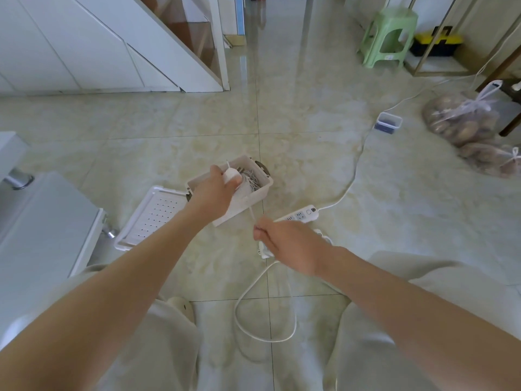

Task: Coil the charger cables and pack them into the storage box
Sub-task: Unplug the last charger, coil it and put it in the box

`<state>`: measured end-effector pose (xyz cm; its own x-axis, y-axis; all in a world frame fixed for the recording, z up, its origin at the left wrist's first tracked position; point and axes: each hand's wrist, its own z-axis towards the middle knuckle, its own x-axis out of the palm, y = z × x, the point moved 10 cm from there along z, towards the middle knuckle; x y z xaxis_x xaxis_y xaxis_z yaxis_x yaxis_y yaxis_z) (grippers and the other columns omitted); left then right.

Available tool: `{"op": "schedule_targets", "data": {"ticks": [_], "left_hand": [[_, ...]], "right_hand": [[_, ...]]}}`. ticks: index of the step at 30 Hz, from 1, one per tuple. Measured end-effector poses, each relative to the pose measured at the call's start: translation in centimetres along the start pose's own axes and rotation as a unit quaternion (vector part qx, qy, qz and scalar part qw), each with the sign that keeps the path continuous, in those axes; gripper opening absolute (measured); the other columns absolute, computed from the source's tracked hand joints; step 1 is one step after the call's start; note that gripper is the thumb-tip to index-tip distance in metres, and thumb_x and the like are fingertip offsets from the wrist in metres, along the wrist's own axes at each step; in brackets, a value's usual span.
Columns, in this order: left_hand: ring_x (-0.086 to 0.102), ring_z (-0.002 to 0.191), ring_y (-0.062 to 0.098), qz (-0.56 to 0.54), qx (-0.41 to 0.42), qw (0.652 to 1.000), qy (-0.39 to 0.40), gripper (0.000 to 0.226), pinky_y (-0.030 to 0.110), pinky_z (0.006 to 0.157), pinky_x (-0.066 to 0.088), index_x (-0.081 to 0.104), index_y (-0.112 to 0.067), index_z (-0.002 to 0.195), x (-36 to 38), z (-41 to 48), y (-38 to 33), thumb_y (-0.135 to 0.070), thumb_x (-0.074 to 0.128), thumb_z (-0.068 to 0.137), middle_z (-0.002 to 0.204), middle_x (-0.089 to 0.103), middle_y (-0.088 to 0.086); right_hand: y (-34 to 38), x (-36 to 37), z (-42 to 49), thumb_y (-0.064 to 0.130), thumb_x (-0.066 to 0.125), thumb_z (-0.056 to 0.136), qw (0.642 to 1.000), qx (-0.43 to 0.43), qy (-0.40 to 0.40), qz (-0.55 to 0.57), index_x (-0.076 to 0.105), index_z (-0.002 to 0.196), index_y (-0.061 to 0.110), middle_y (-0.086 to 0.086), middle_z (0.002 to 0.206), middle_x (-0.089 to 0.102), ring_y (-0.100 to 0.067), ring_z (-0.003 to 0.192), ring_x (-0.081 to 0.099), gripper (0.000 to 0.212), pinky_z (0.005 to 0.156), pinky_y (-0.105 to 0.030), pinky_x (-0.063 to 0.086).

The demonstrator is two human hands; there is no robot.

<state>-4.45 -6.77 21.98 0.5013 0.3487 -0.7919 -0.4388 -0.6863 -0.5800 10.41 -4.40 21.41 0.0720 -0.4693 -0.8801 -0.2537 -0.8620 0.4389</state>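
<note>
Where glossy tiles (310, 153) spread — storage box (242, 208), green stool (397, 16); staircase (174, 57).

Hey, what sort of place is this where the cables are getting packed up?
Most likely a room in a home. The glossy floor tiles, white built-in cabinets, a green plastic stool and tied bags of what look like potatoes all point to a lived-in house.
</note>
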Motion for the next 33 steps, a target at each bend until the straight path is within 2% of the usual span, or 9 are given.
{"op": "schedule_targets", "data": {"ticks": [3, 7, 9, 11, 14, 17, 22, 27, 33], "left_hand": [[0.056, 0.047, 0.018, -0.220, -0.086, 0.971, 0.028, 0.041, 0.020, 0.034, 0.043, 0.036, -0.004, 0.120, 1.6, -0.3, 0.4, -0.039, 0.039, 0.100, 0.093, 0.056, 0.017], [0.052, 0.055, 0.019, -0.510, -0.092, 0.844, 0.139, 0.044, 0.028, 0.054, 0.052, 0.056, -0.002, 0.098, 4.2, -2.2, -2.6, -0.038, 0.030, 0.103, 0.071, 0.059, 0.010], [0.052, 0.052, 0.017, -0.584, -0.087, 0.784, 0.193, 0.044, 0.026, 0.052, 0.051, 0.060, -0.005, 0.090, 4.7, -2.5, -3.6, -0.036, 0.031, 0.103, 0.066, 0.062, 0.007], [0.047, 0.053, 0.019, -0.585, -0.089, 0.774, 0.226, 0.035, 0.025, 0.048, 0.043, 0.059, -0.005, 0.093, 4.9, -2.3, -3.6, -0.030, 0.035, 0.101, 0.072, 0.058, 0.009], [0.033, 0.036, 0.015, -0.543, -0.056, 0.785, 0.292, 0.031, 0.019, 0.036, 0.027, 0.052, -0.003, 0.098, 5.0, -2.7, -4.4, -0.028, 0.033, 0.098, 0.072, 0.049, 0.014], [0.027, 0.027, 0.012, -0.456, -0.010, 0.825, 0.335, 0.035, 0.016, 0.035, 0.015, 0.051, -0.002, 0.095, 4.8, -3.4, -5.0, -0.026, 0.027, 0.099, 0.051, 0.053, 0.009], [0.026, 0.030, 0.012, -0.198, 0.041, 0.892, 0.404, 0.036, 0.018, 0.035, 0.022, 0.053, -0.001, 0.094, 5.2, -4.4, -3.7, -0.025, 0.027, 0.102, 0.037, 0.033, 0.002], [0.034, 0.032, 0.015, 0.073, 0.031, 0.948, 0.309, 0.036, 0.022, 0.038, 0.028, 0.043, -0.010, 0.079, 4.5, -3.1, -0.9, -0.039, 0.041, 0.099, 0.051, 0.042, 0.004], [0.052, 0.050, 0.025, 0.151, 0.012, 0.965, 0.212, 0.038, 0.027, 0.047, 0.044, 0.044, -0.012, 0.102, 3.6, -1.2, 1.0, -0.049, 0.045, 0.093, 0.075, 0.058, 0.012]], "right_hand": [[2.2, 1.2, -0.2, 0.027, 0.025, 0.102, 0.999, -0.041, -0.008, -0.004, 0.041, 0.111, 0.013, 0.001, 0.073, 0.050, -0.025, 0.065, 0.046, 0.023, 0.058, -0.028, 0.025], [2.6, 2.1, -0.1, 0.025, 0.026, 0.103, 0.998, -0.053, -0.011, -0.016, 0.039, 0.116, 0.011, -0.005, 0.078, 0.057, -0.025, 0.058, 0.045, 0.023, 0.049, -0.029, 0.022], [2.1, 2.4, 0.1, 0.022, 0.028, 0.102, 0.999, -0.054, 0.001, -0.006, 0.039, 0.114, 0.010, 0.000, 0.070, 0.048, -0.020, 0.052, 0.039, 0.020, 0.046, -0.024, 0.021], [1.0, 2.7, 0.6, 0.017, 0.030, 0.100, 0.998, -0.047, 0.028, 0.024, 0.041, 0.108, 0.013, 0.003, 0.074, 0.050, -0.016, 0.058, 0.042, 0.014, 0.055, -0.024, 0.029], [-1.5, 2.3, 1.4, 0.013, 0.033, 0.097, 0.997, -0.035, 0.055, 0.037, 0.038, 0.091, 0.021, 0.009, 0.080, 0.050, -0.014, 0.069, 0.046, 0.011, 0.065, -0.027, 0.036], [-3.8, 1.4, 1.9, 0.009, 0.040, 0.094, 0.999, -0.015, 0.040, -0.006, 0.039, 0.086, 0.023, 0.004, 0.088, 0.051, -0.017, 0.080, 0.048, 0.016, 0.075, -0.033, 0.040], [-6.3, 1.7, 2.0, 0.005, 0.046, 0.092, 0.997, 0.027, 0.058, -0.045, 0.044, 0.085, 0.020, 0.008, 0.088, 0.044, -0.016, 0.082, 0.047, 0.017, 0.067, -0.025, 0.030], [-8.3, -0.2, 1.0, 0.008, 0.040, 0.090, 0.995, 0.097, 0.022, -0.012, 0.043, 0.085, 0.018, 0.006, 0.072, 0.042, -0.019, 0.069, 0.041, 0.011, 0.055, -0.027, 0.030], [-4.9, -0.9, 1.2, 0.018, 0.035, 0.098, 0.995, 0.050, -0.034, -0.083, 0.054, 0.105, 0.021, 0.003, 0.096, 0.061, -0.018, 0.078, 0.049, 0.020, 0.064, -0.030, 0.030]]}}
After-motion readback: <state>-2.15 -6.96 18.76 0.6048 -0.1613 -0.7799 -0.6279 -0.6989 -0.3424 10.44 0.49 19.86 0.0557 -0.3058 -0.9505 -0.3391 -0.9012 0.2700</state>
